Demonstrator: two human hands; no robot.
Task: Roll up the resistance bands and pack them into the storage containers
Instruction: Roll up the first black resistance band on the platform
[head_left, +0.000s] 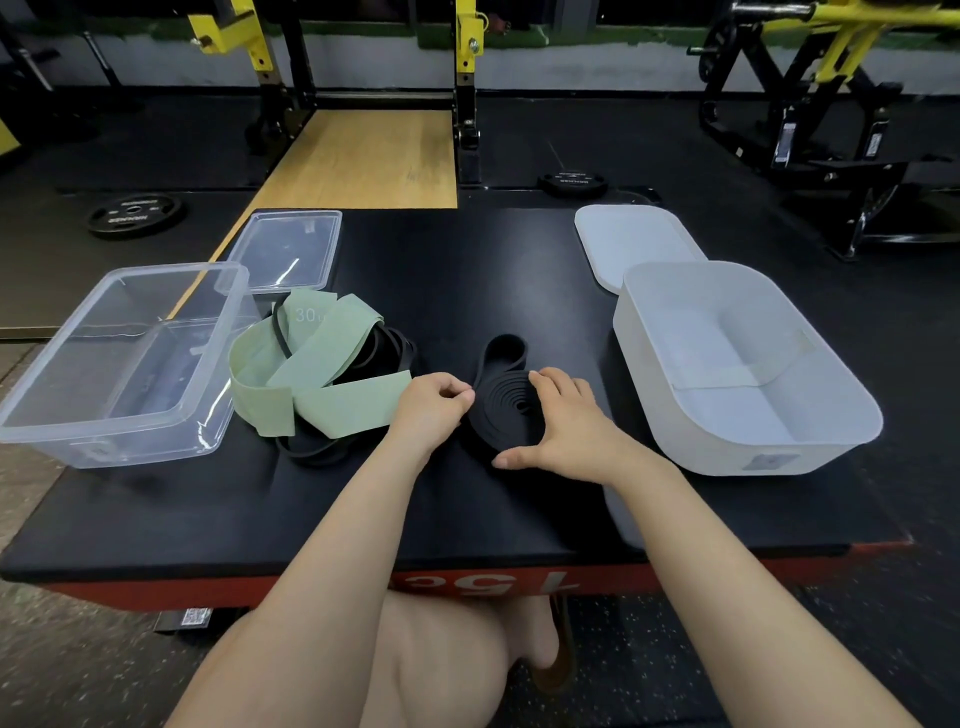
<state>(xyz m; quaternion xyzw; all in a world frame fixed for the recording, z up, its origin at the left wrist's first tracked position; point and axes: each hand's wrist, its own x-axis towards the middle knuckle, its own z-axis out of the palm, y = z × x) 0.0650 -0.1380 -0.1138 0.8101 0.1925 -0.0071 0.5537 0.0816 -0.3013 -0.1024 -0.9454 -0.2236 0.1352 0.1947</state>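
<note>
Head view: black resistance band (506, 410), partly coiled, lies mid-platform (156, 519) between clear container (47, 415) and white container (748, 452). Left hand (434, 402) pinches coil's left edge; right hand (563, 421) cups its right side, thumb underneath. Green band (311, 379) lies loose beside it.

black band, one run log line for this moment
black band mostly coiled, tail loose | left hand pinches edge | right hand cups coil | bins empty

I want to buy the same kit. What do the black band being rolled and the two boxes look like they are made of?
Black band: matte rubber or latex, judging by its dull, light-absorbing coil. Left box: clear glossy hard plastic; you see through its walls, with glints. Right box: frosted whitish plastic, translucent and satin-looking.
</note>
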